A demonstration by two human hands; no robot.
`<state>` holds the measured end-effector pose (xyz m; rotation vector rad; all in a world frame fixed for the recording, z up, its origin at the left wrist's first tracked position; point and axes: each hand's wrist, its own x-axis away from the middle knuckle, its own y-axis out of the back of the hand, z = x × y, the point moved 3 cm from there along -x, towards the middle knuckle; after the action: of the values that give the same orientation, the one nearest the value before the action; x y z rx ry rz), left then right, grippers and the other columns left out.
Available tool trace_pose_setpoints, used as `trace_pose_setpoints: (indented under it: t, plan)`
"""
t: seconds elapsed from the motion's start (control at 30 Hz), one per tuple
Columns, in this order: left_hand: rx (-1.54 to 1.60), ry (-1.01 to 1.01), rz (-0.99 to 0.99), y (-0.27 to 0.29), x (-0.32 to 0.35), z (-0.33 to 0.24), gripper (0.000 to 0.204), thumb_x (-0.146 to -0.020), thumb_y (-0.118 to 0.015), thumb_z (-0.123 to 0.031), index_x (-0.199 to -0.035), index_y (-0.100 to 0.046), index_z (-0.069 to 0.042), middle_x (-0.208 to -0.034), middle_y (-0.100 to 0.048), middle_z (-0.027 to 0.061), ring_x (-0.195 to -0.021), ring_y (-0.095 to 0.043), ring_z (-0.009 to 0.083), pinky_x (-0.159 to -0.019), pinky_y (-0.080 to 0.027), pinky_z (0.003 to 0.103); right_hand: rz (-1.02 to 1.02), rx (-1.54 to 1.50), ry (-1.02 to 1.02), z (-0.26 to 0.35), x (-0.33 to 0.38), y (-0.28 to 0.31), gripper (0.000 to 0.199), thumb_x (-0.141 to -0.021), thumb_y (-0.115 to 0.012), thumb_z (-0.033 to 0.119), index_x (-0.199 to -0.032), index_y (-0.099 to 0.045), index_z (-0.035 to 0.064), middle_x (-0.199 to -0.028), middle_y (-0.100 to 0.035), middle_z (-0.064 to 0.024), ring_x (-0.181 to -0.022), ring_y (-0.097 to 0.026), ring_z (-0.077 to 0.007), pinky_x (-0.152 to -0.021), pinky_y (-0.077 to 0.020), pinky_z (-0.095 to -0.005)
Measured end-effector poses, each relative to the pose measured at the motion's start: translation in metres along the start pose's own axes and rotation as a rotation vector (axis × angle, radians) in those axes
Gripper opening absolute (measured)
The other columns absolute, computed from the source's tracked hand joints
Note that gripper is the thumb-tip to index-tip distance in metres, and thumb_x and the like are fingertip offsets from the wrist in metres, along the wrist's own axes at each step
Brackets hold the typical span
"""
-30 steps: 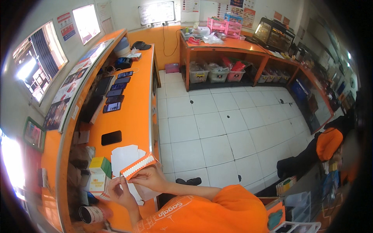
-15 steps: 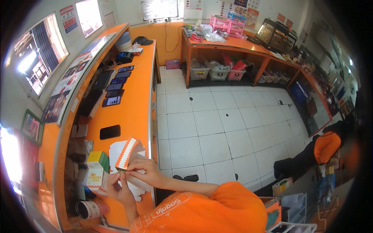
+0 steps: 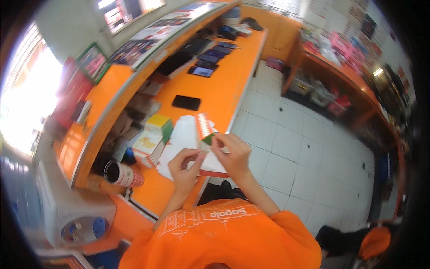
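My left hand and my right hand meet over the near part of an orange counter. Together they pinch a small orange-and-white striped packet with a green corner, held upright. The right fingers grip its lower edge; the left fingertips touch it from the left. Under the hands lie white paper sheets and a white card with a red edge.
A stack of small colourful boxes and a printed cup stand left of the papers. A black phone lies further up the counter, with several more phones beyond. A white tiled floor spreads right, bordered by orange shelves with baskets.
The view has swung left and closer to the counter. The striped packet has been turned from slanting to upright, and both hands have drawn nearer together on it.
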<state>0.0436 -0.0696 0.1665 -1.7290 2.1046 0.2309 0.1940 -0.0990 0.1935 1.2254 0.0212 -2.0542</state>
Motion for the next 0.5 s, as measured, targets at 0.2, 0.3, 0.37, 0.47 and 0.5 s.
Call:
trace_pose_setpoints:
  t: [0.2,0.3,0.37,0.47,0.5]
  plan:
    - [0.052,0.065,-0.042,0.0015,-0.0052,-0.0094,0.014,-0.081,-0.073,0.004,-0.094,-0.068,0.004,-0.087,-0.069,0.0068,-0.079,-0.065,0.0103,-0.071,-0.053,0.022,0.043,-0.047,-0.036,0.0052,-0.0015,-0.0046,0.018,-0.075,-0.073,0.002,-0.091,-0.065,0.0039,-0.071,-0.064,-0.0066,-0.063,-0.065,-0.0192,-0.054,-0.0496,-0.0294]
    - [0.065,0.07,-0.039,0.0014,-0.0046,-0.0098,0.013,-0.081,-0.073,0.002,-0.094,-0.069,0.004,-0.086,-0.069,0.0069,-0.079,-0.066,0.0105,-0.071,-0.053,0.022,0.058,-0.067,-0.058,0.0043,0.0006,-0.0058,0.019,-0.075,-0.073,0.001,-0.091,-0.065,0.0035,-0.072,-0.064,-0.0067,-0.064,-0.066,-0.0185,-0.055,-0.0495,-0.0288]
    - [0.064,0.086,-0.025,0.001,-0.0029,-0.0092,0.013,-0.082,-0.073,0.002,-0.093,-0.069,0.004,-0.086,-0.069,0.0071,-0.079,-0.066,0.0106,-0.072,-0.053,0.022,0.06,-0.063,-0.063,0.0031,0.0015,-0.0064,0.018,-0.075,-0.073,0.001,-0.091,-0.065,0.0035,-0.071,-0.064,-0.0067,-0.063,-0.066,-0.0185,-0.055,-0.0496,-0.0287]
    - [0.059,0.1,-0.017,0.0016,-0.0005,-0.0093,0.012,-0.082,-0.072,0.003,-0.093,-0.069,0.004,-0.086,-0.069,0.0075,-0.08,-0.066,0.011,-0.073,-0.054,0.023,0.058,-0.064,-0.064,0.0029,0.0024,-0.0063,0.018,-0.075,-0.073,0.0,-0.091,-0.066,0.0032,-0.072,-0.065,-0.0072,-0.063,-0.065,-0.0191,-0.054,-0.0496,-0.0284]
    - [0.047,0.084,-0.022,0.002,-0.0005,-0.0098,0.013,-0.082,-0.072,0.003,-0.094,-0.068,0.004,-0.087,-0.069,0.0077,-0.08,-0.066,0.0112,-0.073,-0.054,0.023,0.056,-0.068,-0.062,0.0038,0.0027,-0.0065,0.018,-0.075,-0.073,0.0,-0.091,-0.066,0.003,-0.072,-0.065,-0.0074,-0.063,-0.065,-0.0194,-0.054,-0.0496,-0.0282]
